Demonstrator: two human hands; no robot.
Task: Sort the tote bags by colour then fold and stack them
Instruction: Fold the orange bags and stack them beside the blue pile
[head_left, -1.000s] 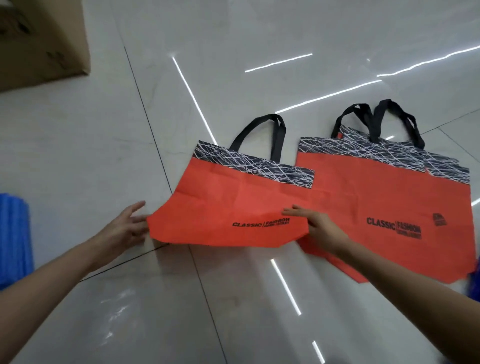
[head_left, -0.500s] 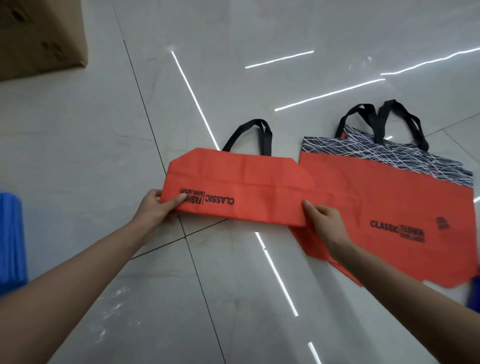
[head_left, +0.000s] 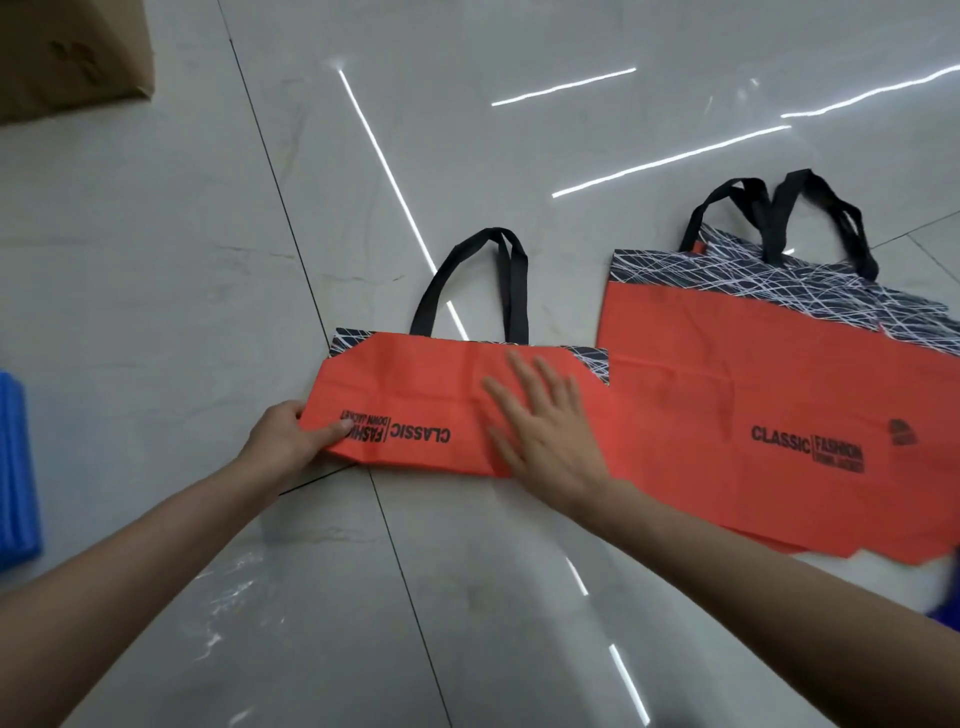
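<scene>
An orange tote bag (head_left: 415, 384) lies on the glossy tiled floor, its lower half folded up over the upper half so the printed text reads upside down; its black handles (head_left: 467, 280) stick out at the top. My left hand (head_left: 291, 436) pinches the bag's lower left corner, thumb on top. My right hand (head_left: 540, 421) lies flat on the folded bag's right part, fingers straight and spread. To the right lies a stack of unfolded orange tote bags (head_left: 753, 395) with black line-patterned tops and black handles.
A cardboard box (head_left: 67, 52) stands at the top left. A blue ribbed thing (head_left: 15, 467) lies at the left edge, and a bit of blue (head_left: 948, 608) shows at the right edge. Bare floor tiles (head_left: 156, 260) stretch all round.
The bag's lower half was folded up over its top. My right hand let go of the bag's edge and now presses flat on it; my left hand still holds the left corner.
</scene>
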